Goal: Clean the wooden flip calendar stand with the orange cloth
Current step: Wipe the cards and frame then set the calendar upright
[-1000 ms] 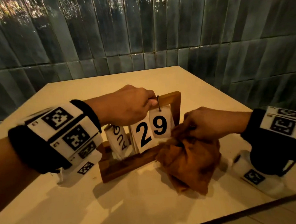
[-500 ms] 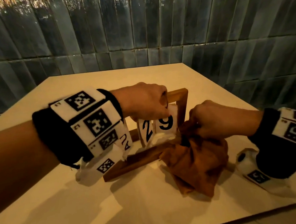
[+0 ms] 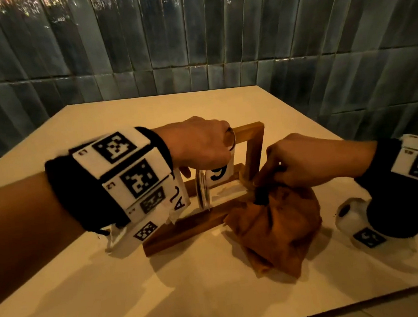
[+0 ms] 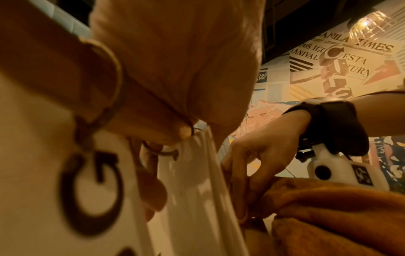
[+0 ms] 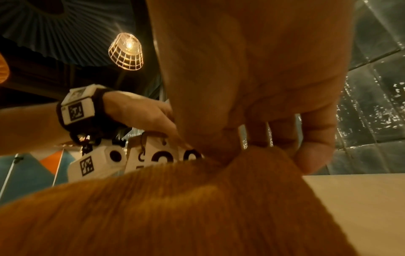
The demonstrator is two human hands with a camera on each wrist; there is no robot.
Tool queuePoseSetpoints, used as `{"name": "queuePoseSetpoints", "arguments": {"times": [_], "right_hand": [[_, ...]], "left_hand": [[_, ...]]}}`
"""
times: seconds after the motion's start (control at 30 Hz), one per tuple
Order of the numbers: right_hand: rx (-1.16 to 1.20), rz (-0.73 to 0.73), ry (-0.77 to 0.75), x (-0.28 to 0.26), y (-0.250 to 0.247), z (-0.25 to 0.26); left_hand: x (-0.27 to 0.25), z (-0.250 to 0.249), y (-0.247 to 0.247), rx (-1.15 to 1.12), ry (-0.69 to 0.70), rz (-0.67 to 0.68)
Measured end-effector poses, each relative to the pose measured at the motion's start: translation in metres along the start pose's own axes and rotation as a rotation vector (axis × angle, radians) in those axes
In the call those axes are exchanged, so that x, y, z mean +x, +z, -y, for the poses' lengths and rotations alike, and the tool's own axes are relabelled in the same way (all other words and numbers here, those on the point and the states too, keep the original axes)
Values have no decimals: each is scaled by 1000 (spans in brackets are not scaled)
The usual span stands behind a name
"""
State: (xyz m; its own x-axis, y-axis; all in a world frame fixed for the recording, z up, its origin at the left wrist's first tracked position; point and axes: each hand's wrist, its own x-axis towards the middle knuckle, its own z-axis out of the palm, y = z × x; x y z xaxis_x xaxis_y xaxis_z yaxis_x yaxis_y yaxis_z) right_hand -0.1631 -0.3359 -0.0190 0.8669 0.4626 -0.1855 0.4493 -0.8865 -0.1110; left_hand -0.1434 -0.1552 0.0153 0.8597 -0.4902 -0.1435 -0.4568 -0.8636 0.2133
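Note:
The wooden flip calendar stand [image 3: 253, 149] sits mid-table, a frame with white cards [image 3: 219, 174] hanging from rings. My left hand [image 3: 201, 143] grips the top bar from above, fingers curled over it and the cards [image 4: 192, 181]. My right hand [image 3: 302, 159] pinches a bunch of the orange cloth [image 3: 275, 226] and holds it against the lower right corner of the frame. The rest of the cloth [image 5: 175, 207] lies crumpled on the table to the right of the stand. The month card [image 3: 180, 199] is partly hidden by my left wrist.
The pale table [image 3: 164, 290] ends at a front edge close to me. A dark tiled wall [image 3: 190, 32] stands right behind its far edge. A hanging cage lamp [image 5: 127, 52] shows overhead in the right wrist view.
My left hand has slid right along the top bar, and the number cards have swung edge-on. My right hand has pushed the cloth in closer to the frame's right post.

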Motion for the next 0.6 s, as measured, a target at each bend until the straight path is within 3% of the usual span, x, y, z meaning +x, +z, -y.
{"name": "queuePoseSetpoints", "arguments": {"times": [0.2, 0.6], "right_hand": [[-11, -107, -7, 0, 11, 7], [-70, -43, 131, -1, 5, -16]], "left_hand": [[0, -1, -2, -11, -18, 37], [-1, -3, -3, 37, -9, 36]]}}
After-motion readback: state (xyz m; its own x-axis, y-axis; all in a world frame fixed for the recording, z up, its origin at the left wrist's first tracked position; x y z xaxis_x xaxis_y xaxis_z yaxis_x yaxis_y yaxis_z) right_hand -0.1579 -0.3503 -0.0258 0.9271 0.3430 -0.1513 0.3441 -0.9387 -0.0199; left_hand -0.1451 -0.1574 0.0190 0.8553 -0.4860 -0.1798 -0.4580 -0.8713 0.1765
